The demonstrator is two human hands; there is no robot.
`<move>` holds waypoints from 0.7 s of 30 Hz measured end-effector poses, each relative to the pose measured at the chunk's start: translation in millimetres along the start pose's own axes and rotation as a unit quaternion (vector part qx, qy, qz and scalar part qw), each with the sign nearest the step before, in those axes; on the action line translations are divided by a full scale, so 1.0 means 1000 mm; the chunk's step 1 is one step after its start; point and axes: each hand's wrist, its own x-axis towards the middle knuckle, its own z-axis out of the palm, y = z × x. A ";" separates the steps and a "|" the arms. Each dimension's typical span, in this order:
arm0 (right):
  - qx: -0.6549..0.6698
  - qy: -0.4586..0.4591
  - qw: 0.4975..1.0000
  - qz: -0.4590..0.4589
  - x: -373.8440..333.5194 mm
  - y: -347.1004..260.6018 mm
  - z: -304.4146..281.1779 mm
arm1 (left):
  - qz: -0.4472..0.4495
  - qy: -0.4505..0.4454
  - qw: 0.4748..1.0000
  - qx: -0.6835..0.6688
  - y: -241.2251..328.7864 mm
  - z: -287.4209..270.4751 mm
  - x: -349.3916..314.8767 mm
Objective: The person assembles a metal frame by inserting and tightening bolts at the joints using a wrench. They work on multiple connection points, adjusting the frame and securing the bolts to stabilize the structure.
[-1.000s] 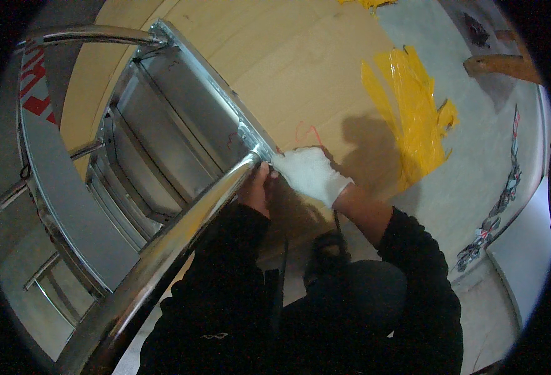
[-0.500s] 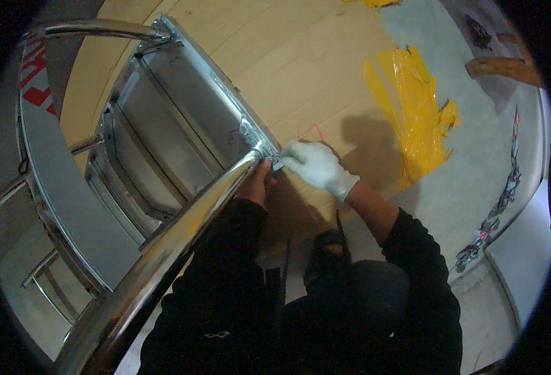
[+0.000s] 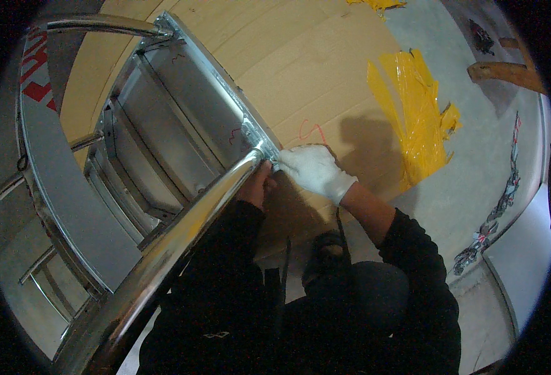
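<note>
A metal frame [image 3: 156, 112] with crossbars and a flat panel lies at the left, its thick shiny tube [image 3: 163, 262] running toward me. At the corner where the tube meets the frame's rim, both my hands work close together. My right hand [image 3: 316, 172], in a white glove, has its fingers pinched against that corner; what they hold is hidden. Bare and partly behind the tube, my left hand [image 3: 260, 186] has its fingers curled just under the same corner. Whatever lies between its fingertips is too small to make out.
Cardboard [image 3: 288, 69] lies under the frame, with yellow tape [image 3: 416, 119] at its right edge. Along the right runs a twisted plastic strand [image 3: 503, 203] on the grey floor. A wooden leg [image 3: 506, 72] stands at the far right. A curved grey panel [image 3: 78, 187] is at the left.
My right hand has shifted slightly left and down, closer against the corner. A small greyish piece visible at its fingertips before is now mostly covered. My left hand has hardly moved.
</note>
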 end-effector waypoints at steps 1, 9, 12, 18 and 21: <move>-0.010 0.004 1.000 -0.014 0.000 0.001 0.000 | 0.000 -0.003 1.000 -0.016 -0.003 -0.001 0.001; -0.079 0.003 0.995 -0.054 0.000 -0.003 -0.010 | -0.035 -0.014 0.998 -0.052 -0.004 -0.001 0.000; -0.088 0.016 0.994 -0.056 0.001 -0.005 -0.010 | -0.048 -0.023 0.995 -0.086 0.000 0.001 -0.007; -0.081 -0.003 0.996 -0.023 0.001 -0.015 -0.010 | 0.102 -0.040 0.994 -0.011 -0.009 0.008 -0.016; -0.012 -0.013 1.000 0.004 0.001 -0.020 -0.016 | 0.023 -0.007 0.998 -0.052 -0.006 0.011 -0.013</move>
